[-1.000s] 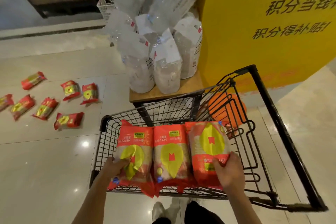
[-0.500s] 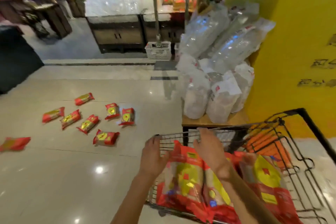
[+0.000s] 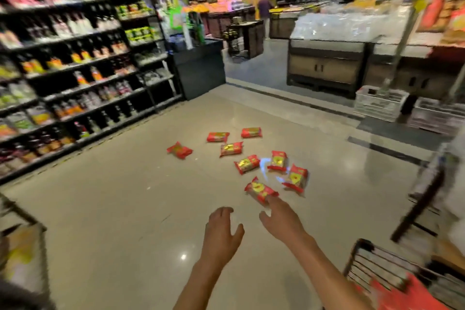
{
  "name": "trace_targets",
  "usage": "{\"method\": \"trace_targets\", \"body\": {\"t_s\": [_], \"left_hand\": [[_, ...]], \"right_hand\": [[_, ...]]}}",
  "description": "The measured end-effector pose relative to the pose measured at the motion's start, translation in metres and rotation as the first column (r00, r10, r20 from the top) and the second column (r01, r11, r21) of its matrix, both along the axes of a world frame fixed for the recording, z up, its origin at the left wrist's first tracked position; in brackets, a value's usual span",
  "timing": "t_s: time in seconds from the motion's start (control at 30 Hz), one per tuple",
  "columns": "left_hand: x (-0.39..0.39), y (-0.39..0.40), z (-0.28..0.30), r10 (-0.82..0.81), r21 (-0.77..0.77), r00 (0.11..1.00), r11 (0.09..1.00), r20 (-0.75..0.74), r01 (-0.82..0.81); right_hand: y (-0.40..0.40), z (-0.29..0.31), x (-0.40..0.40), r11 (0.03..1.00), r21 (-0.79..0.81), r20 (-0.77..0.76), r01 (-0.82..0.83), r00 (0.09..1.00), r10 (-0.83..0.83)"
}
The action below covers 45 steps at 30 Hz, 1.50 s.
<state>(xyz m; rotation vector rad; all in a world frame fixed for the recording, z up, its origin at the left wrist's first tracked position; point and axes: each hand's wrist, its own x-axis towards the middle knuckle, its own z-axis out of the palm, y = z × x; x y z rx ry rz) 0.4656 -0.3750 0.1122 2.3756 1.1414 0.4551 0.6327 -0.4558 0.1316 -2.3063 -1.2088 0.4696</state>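
Both hands, left and right, have left the cart and now reach, empty and spread, toward the red packets on the floor, likely to gather more.

The snack packets are glossy red plastic film. The floor tiles are smooth and polished. The shopping cart is black-coated metal wire. The crate is white latticed plastic.

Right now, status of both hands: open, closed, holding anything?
Left hand: open, fingers relaxed, holding nothing.
Right hand: open, fingers stretched toward the nearest red packet, holding nothing.
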Motion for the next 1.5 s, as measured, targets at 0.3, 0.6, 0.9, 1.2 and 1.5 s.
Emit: {"method": "trace_targets", "body": {"t_s": [0.3,0.6,0.9,1.2,1.5], "left_hand": [[0.003,0.171,-0.015,0.096,0.0,0.991,0.995,-0.091,-0.097],[0.05,0.37,0.011,0.088,0.081,0.982,0.994,-0.166,-0.075],[0.082,0.586,0.005,0.099,0.096,0.989,0.991,-0.113,-0.088],[0.12,0.82,0.007,0.056,0.14,0.983,0.99,-0.174,-0.031],[0.204,1.016,-0.029,0.047,0.112,0.98,0.993,-0.192,-0.026]], "right_hand": [[0.185,-0.031,0.014,0.99,-0.056,-0.139,-0.133,0.982,0.124],[0.375,-0.009,0.069,0.985,-0.072,-0.048,-0.158,0.987,0.155],[0.588,-0.012,0.1,0.975,-0.112,0.124,-0.192,0.971,0.206],[0.798,-0.009,0.128,0.975,-0.148,0.198,-0.167,0.961,0.195],[0.99,-0.034,0.192,0.949,-0.212,0.316,-0.231,0.903,0.291]]}}
